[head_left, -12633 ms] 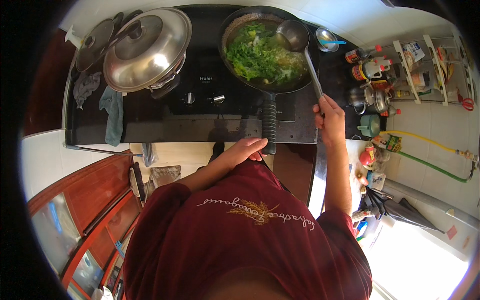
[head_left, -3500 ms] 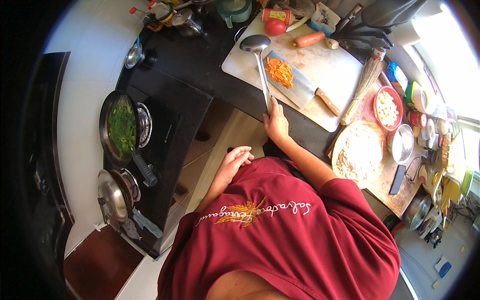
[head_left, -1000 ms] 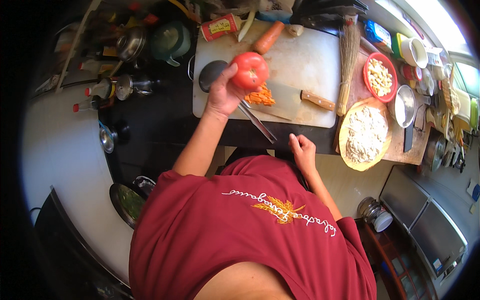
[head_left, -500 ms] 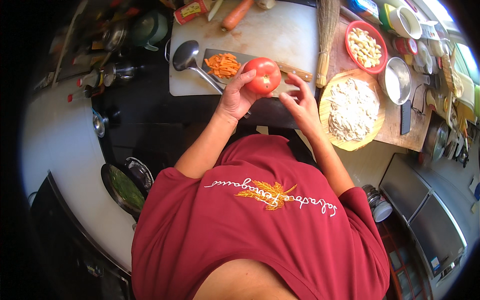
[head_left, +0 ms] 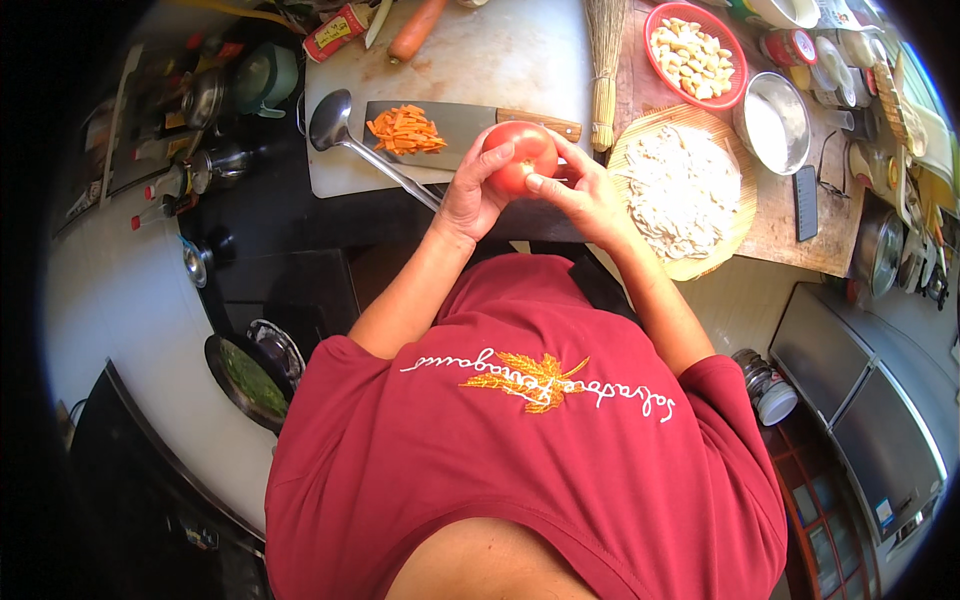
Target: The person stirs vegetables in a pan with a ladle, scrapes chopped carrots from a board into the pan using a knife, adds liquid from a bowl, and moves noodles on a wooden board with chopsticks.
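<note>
I hold a large red tomato (head_left: 522, 150) between both hands, just over the near edge of the white cutting board (head_left: 500, 55). My left hand (head_left: 474, 194) cups its left side, with the thumb along the front. The thumb of my right hand (head_left: 592, 197) presses the lower right of the tomato, and its other fingers reach behind, partly hidden. Beyond the hands, a wide cleaver (head_left: 458, 130) with a wooden handle lies flat on the board, carrying a pile of orange carrot strips (head_left: 405, 130) on its blade. A metal ladle (head_left: 330, 120) rests left of it, its handle slanting toward me.
A carrot (head_left: 417, 30) and a red packet (head_left: 338, 32) lie at the board's far end. Right of it are a straw brush (head_left: 604, 80), a red basket (head_left: 738, 88) of pale cloves, a wooden plate (head_left: 738, 225) of pale shreds and a metal bowl (head_left: 803, 130).
My right hand has closed in onto the tomato, where before its fingers stood apart beside it. The view has shifted slightly, so the board and its contents sit further left.
</note>
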### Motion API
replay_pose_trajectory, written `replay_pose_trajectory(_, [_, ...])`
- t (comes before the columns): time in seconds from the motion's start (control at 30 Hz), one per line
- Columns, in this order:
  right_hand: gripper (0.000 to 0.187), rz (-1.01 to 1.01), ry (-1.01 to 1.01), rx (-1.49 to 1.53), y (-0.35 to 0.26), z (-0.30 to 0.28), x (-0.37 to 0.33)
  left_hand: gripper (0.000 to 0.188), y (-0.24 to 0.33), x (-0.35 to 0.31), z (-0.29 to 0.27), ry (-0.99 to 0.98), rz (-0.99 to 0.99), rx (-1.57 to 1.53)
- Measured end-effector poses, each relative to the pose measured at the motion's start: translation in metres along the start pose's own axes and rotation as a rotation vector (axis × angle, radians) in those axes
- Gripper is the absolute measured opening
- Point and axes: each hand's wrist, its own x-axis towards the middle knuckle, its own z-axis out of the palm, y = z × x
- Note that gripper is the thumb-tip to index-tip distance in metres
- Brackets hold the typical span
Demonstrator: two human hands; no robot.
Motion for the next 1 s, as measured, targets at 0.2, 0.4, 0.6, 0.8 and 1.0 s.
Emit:
replay_pose_trajectory(0.2, [0.061, 0.035, -0.079, 0.165, 0.007, -0.012, -0.002, 0.045, 0.001, 0.006, -0.006, 0.026, -0.116, -0.120])
replay_pose_trajectory(0.4, [0.062, 0.024, -0.014, 0.011, 0.003, -0.009, 0.008, 0.045, -0.008, 0.012, 0.001, 0.083, -0.022, -0.104])
replay_pose_trajectory(0.6, [0.063, 0.103, -0.047, -0.068, -0.010, -0.019, 0.012, 0.043, -0.013, 0.015, 0.005, 0.109, 0.035, 0.007])
replay_pose_trajectory(0.8, [0.068, 0.004, -0.116, 0.044, 0.011, -0.027, 0.016, 0.043, -0.014, 0.016, 0.010, 0.139, 0.040, -0.001])
replay_pose_trajectory(1.0, [0.082, -0.270, 0.013, -0.423, 0.015, -0.025, 0.014, 0.049, -0.016, 0.020, 0.015, 0.195, -0.053, -0.092])
